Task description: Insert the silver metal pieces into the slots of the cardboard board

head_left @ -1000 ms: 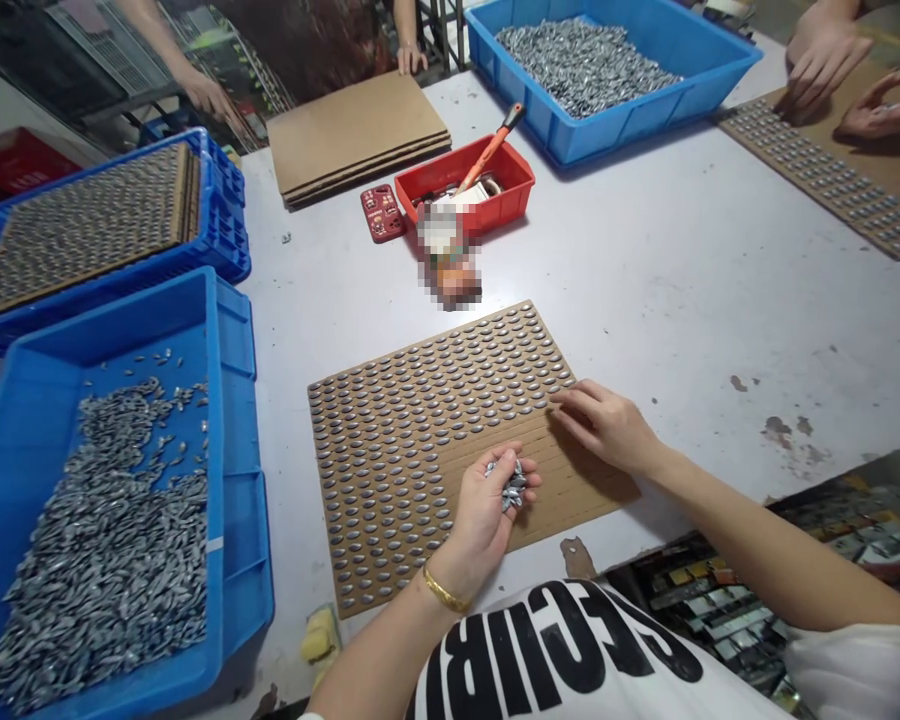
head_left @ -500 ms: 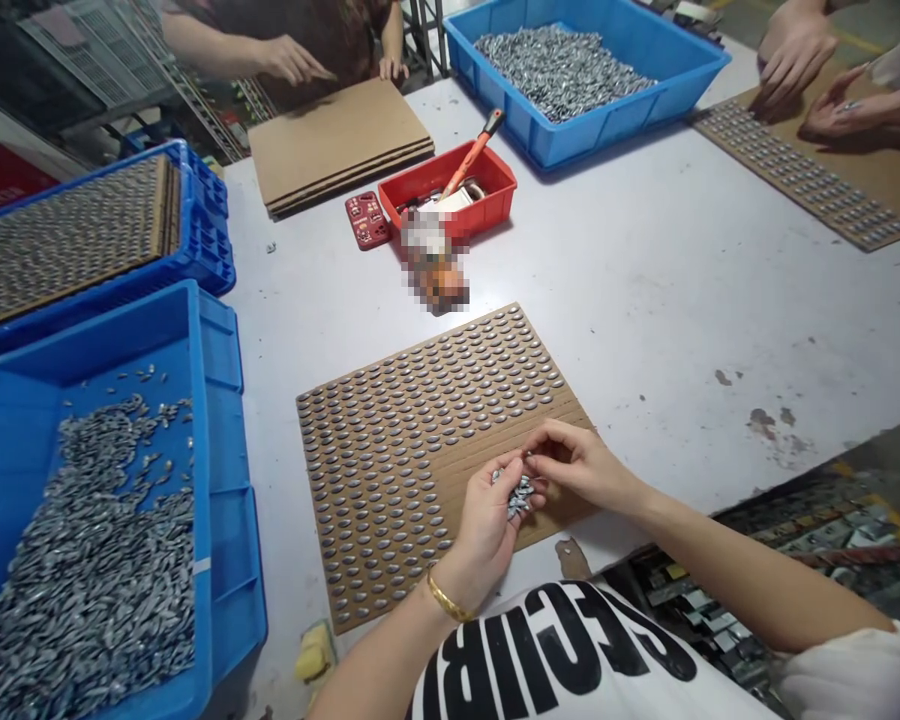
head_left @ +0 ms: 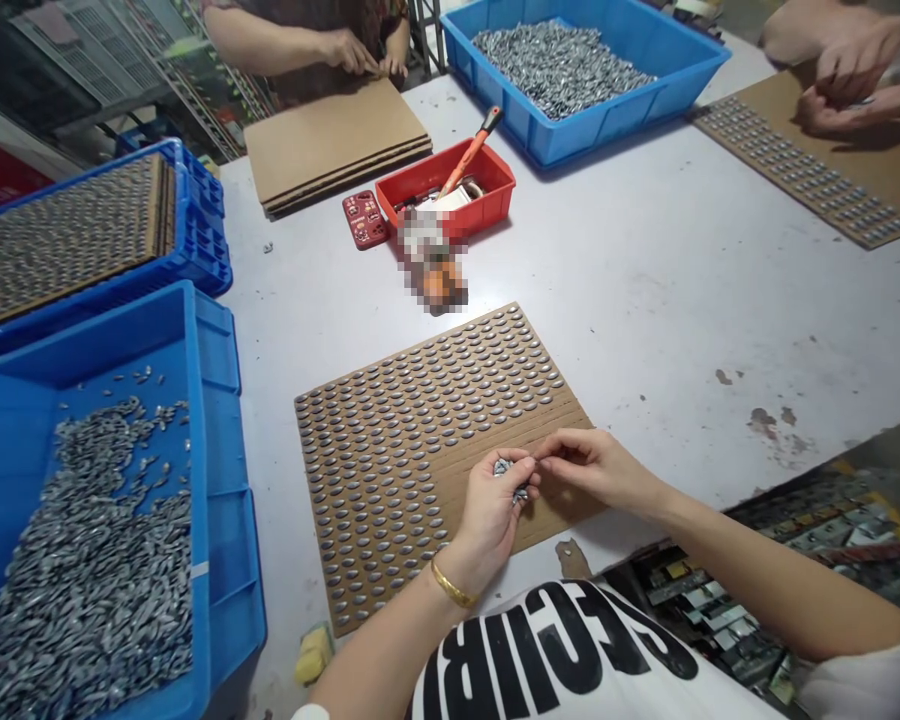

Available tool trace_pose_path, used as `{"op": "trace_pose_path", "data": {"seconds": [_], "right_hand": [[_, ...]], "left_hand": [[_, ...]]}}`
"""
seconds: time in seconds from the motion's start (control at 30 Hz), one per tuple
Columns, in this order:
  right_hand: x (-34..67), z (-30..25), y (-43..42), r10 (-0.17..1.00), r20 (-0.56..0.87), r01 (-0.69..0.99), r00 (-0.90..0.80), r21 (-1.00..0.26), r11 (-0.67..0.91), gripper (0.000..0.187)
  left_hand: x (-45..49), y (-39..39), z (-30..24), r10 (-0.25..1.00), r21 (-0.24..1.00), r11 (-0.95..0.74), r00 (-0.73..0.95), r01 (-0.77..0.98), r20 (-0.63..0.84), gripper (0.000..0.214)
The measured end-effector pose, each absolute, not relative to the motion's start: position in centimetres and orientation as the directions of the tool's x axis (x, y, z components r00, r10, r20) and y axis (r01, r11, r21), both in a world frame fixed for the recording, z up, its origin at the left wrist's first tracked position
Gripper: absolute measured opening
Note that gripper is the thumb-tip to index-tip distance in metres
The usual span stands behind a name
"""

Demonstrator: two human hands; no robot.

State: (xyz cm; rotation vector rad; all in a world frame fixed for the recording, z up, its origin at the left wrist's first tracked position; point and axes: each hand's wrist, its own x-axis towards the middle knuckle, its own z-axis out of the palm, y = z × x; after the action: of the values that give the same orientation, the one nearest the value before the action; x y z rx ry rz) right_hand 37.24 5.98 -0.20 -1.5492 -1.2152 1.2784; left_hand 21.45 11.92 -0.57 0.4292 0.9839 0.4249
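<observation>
Cupped over the brown cardboard sheet [head_left: 461, 490], my left hand [head_left: 487, 510] is closed around a handful of small silvery oval metal pieces [head_left: 503, 466]. My right hand [head_left: 604, 468] pinches thumb and finger together close to the left thumb tip. Whatever lies in that pinch is too small to make out. Rows of the same metal pieces [head_left: 375, 460] cover the sheet's far part and left side. Bare cardboard shows beneath and around both hands.
Left stands a blue bin [head_left: 229, 420] of loose pieces, with a crate [head_left: 202, 215] of filled sheets behind. Ahead are a red tray [head_left: 487, 215], stacked cardboard [head_left: 330, 150] and another blue bin [head_left: 570, 145]. Co-workers' hands [head_left: 859, 75] work at far right and across the table.
My right hand has shifted slightly right, and its fingertips now meet at the left thumb tip. My left hand has closed more over the pieces. The co-workers' hands have moved.
</observation>
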Motion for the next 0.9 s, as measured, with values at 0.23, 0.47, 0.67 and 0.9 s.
{"op": "trace_pose_path", "data": {"seconds": [0.23, 0.47, 0.67, 0.9], "right_hand": [[42.8, -2.5, 6.8, 0.969, 0.038, 0.568, 0.243, -0.815, -0.11, 0.016], [44.9, -4.0, 8.6, 0.979, 0.205, 0.846, -0.014, -0.519, 0.121, 0.024], [45.1, -4.1, 8.5, 0.977, 0.19, 0.947, -0.1, -0.282, 0.152, 0.029], [44.3, -3.2, 8.3, 0.986, 0.16, 0.944, -0.047, -0.315, 0.096, 0.027]], "left_hand": [[19.9, 13.0, 0.7, 0.409, 0.344, 0.913, 0.494, -0.221, -0.768, 0.024], [19.4, 11.5, 0.7, 0.294, 0.3, 0.949, 0.601, -0.093, -0.743, 0.017], [19.3, 11.5, 0.8, 0.35, 0.391, 0.917, 0.621, -0.074, -0.702, 0.022], [18.3, 11.7, 0.3, 0.437, 0.424, 0.893, 0.522, -0.153, -0.733, 0.034]]}}
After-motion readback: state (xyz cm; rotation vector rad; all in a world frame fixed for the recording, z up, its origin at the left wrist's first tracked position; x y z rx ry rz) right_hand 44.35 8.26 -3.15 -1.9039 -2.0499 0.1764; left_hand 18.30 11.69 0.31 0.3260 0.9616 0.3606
